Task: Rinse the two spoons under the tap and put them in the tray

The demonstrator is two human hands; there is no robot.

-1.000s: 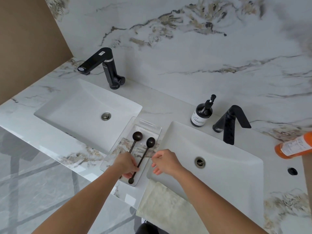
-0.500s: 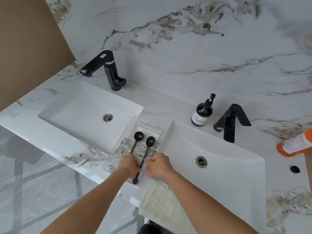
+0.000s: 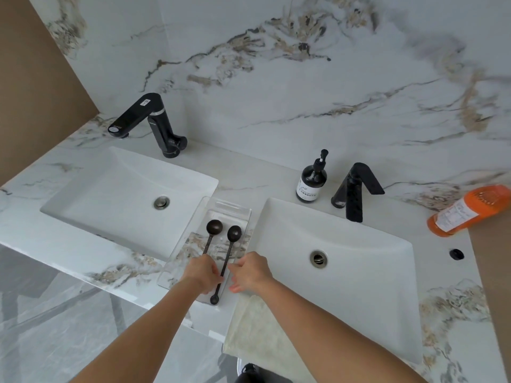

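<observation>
Across the marble table (image 3: 249, 172) sit two white basins, left basin (image 3: 91, 194) and right basin (image 3: 359, 258), each with a black tap: left tap (image 3: 154, 120), right tap (image 3: 356, 189). No water runs from either. Between the basins lies a clear plastic tray (image 3: 229, 207); a pale towel (image 3: 262, 335) hangs over the near edge.

Both dark spoons rest in the tray, bowls pointing away: left spoon (image 3: 213, 228), right spoon (image 3: 232, 239). Judgement: thin, stiff, light, slippery once wet; best pinched mid-handle, since the round end knob offers little purchase.

Left hand (image 3: 201, 273): grip curled closed over the lower handle of the left spoon, though actual contact is hidden under the fingers. Right hand (image 3: 251, 275): fingers partly curled, thumb and forefinger reaching toward the right spoon's handle; cannot tell whether they touch it.

Versus half a second earlier: spoons unmoved in the tray, left hand in the same place, right hand drawn slightly nearer its handle.
</observation>
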